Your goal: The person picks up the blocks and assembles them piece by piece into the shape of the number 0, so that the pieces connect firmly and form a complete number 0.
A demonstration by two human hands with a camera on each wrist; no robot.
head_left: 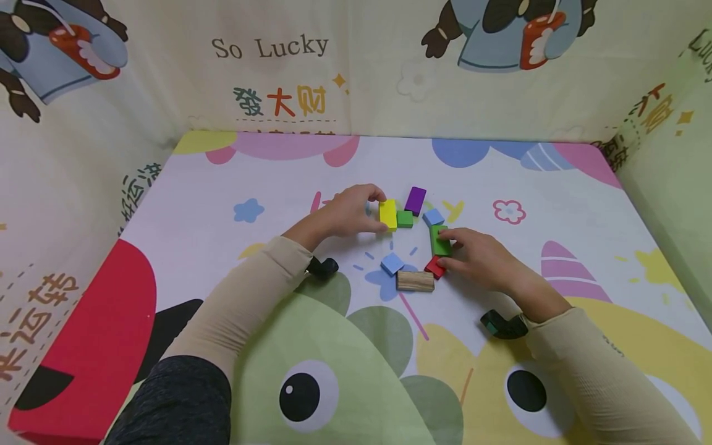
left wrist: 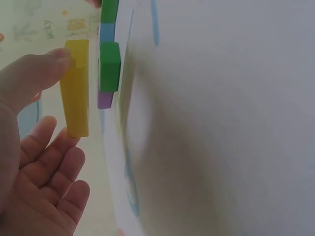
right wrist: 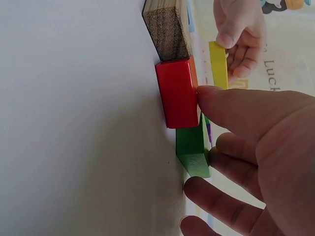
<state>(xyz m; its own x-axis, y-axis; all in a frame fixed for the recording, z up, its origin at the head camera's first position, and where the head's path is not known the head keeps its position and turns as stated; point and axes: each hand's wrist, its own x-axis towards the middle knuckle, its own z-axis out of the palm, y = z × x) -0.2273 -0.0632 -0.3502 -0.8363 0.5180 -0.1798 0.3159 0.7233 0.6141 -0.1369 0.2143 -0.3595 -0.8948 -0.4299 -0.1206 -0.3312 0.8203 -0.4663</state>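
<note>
My left hand (head_left: pixel 352 210) pinches a yellow block (head_left: pixel 387 215) by its two ends between thumb and fingertips. In the left wrist view the yellow block (left wrist: pixel 76 88) is raised off the table, close beside a small green block (left wrist: pixel 110 67). My right hand (head_left: pixel 479 255) reaches over the right side of a rough ring of blocks. Its thumb touches the red block (right wrist: pixel 177 93), and a fingertip rests at the longer green block (head_left: pixel 440 240). That green block lies between the red block and a light blue block (head_left: pixel 433 217).
A purple block (head_left: pixel 415 201) lies behind the small green block. A wood-grain block (head_left: pixel 415 281) and another blue block (head_left: pixel 392 264) are at the near side of the ring. The tabletop (head_left: pixel 300 167) has a cartoon print, with printed curtains (head_left: pixel 384 74) around it.
</note>
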